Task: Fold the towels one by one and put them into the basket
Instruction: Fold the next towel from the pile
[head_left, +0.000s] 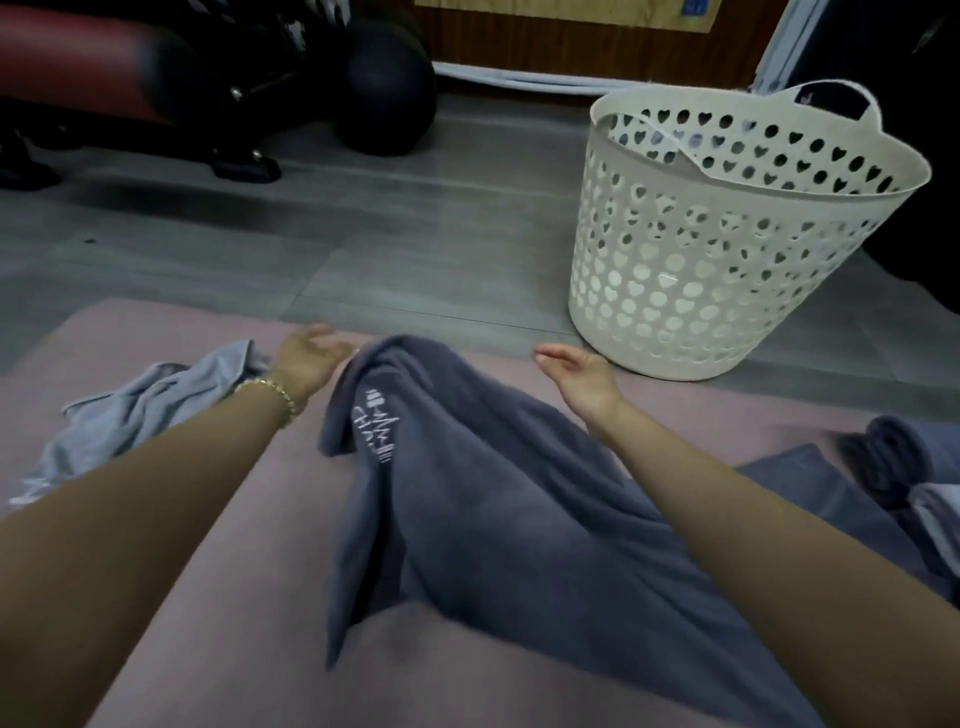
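Note:
A dark blue-grey towel (467, 499) with white embroidery lies bunched lengthwise on a pink mat (223, 597) between my forearms. My left hand (306, 356) hovers with relaxed fingers just left of the towel's far end, holding nothing. My right hand (576, 374) is open, palm turned inward, just right of that far end and clear of the cloth. A white plastic basket (727, 249) with heart-shaped holes stands on the floor at the far right, beyond my right hand.
A crumpled light blue towel (140, 410) lies on the mat at the left. More dark and light towels (893, 467) are piled at the right edge. Gym equipment and a black ball (389, 88) stand on the grey floor at the back left.

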